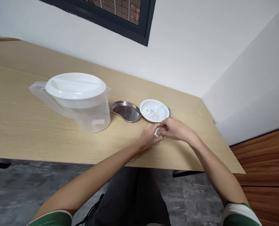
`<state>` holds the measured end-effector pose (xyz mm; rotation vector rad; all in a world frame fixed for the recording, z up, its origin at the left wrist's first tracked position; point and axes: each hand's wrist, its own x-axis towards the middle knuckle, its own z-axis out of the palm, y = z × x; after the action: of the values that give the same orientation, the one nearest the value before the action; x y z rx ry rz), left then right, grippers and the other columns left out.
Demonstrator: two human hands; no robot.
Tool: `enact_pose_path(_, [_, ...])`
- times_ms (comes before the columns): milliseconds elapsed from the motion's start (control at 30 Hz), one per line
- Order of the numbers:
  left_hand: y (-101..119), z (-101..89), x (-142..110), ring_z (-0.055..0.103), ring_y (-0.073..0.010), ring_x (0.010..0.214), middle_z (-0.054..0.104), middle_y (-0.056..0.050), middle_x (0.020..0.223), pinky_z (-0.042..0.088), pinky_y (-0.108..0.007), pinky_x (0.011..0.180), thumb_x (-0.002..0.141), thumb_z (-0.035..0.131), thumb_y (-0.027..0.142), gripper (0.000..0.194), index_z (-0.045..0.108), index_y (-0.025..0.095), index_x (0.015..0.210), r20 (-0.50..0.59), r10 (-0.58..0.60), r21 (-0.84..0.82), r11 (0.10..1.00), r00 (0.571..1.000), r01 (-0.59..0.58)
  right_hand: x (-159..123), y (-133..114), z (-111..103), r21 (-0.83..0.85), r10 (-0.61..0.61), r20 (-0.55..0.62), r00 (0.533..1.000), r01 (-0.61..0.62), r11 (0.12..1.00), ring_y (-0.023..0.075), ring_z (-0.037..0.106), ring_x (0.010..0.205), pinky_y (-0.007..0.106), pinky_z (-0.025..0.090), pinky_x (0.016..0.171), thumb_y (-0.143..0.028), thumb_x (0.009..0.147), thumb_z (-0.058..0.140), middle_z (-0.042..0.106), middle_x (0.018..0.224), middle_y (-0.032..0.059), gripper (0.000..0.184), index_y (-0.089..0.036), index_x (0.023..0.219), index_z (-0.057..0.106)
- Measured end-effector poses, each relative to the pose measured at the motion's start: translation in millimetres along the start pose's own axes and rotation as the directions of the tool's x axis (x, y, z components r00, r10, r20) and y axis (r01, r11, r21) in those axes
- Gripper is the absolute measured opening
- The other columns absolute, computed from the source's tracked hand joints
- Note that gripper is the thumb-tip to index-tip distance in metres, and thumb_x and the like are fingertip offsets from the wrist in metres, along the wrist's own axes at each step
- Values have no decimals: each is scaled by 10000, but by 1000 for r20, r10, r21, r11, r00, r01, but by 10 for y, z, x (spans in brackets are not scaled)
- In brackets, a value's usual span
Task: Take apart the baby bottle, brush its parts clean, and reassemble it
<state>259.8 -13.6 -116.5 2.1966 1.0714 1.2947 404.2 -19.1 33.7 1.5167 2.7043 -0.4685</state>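
My left hand is closed round a small whitish container low over the table, just in front of a white bowl. At the container's top, the fingers of my right hand are pinched together; what they grip is hidden. Inside the bowl lie a small white ring-shaped piece and some translucent pieces. A thin pale stick crosses the bowl and rests over its rim.
Left of the bowl lies a kidney-shaped steel tray. A large translucent pitcher with a white lid stands further left. The wooden table meets a white wall behind, and its right end is near wood-grain panels.
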Motion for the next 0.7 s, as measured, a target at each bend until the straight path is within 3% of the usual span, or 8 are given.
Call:
enact_pose_path(167, [38,-2,26,682,-250,897,724,-62,991,526,-373,817,826,648,271,287,609,197,1101,-51,52,-10,999,997,-53,73,165,-115,143,5,90,996,-18,990,139,588,655,240,391,587,-399,828,706,681,739,-2,215,-184,828,692])
enact_pose_path(267, [35,5,36,687,-253,908,731,-66,965,509,-393,857,882,612,321,205,619,197,1045,-105,80,1,997,991,-80,257,336,-123,200,66,-70,995,-50,979,142,617,709,235,424,615,-524,939,536,699,809,19,396,-161,884,684])
enact_pose_path(333, [26,10,36,691,-250,914,734,-61,963,498,-396,873,896,608,335,205,618,201,1051,-127,93,10,996,987,-93,489,427,-71,105,139,-194,971,-121,987,137,640,807,221,447,686,-455,993,463,717,924,35,374,-153,999,683])
enact_pose_path(400, [18,6,31,695,-249,923,736,-58,965,487,-399,877,912,600,350,212,617,203,1063,-131,106,21,994,986,-104,772,471,13,33,167,-227,959,-164,986,137,645,918,221,446,790,-340,1004,456,720,1043,55,305,-154,1111,673])
enact_pose_path(533, [14,-54,10,695,-265,974,740,-78,1044,464,-416,878,955,553,408,286,602,206,1152,-117,128,46,991,985,-123,1293,439,173,-108,221,-210,952,-247,963,231,620,1084,373,351,1012,-301,976,509,721,1089,101,261,-182,1079,717])
enact_pose_path(600, [12,-111,-7,691,-273,1005,732,-97,1113,456,-421,882,953,549,464,402,552,206,1261,-107,142,54,989,984,-137,1469,405,225,-180,268,-180,947,-299,937,295,610,1111,462,293,1050,-329,952,551,723,1051,148,258,-156,982,740])
enact_pose_path(700, [-3,-217,-32,673,-280,1043,700,-122,1199,456,-425,906,930,531,523,548,475,191,1362,-124,149,53,988,981,-143,1628,380,277,-256,329,-129,936,-352,900,338,607,1115,507,264,1054,-373,917,597,708,1067,207,295,-117,951,739])
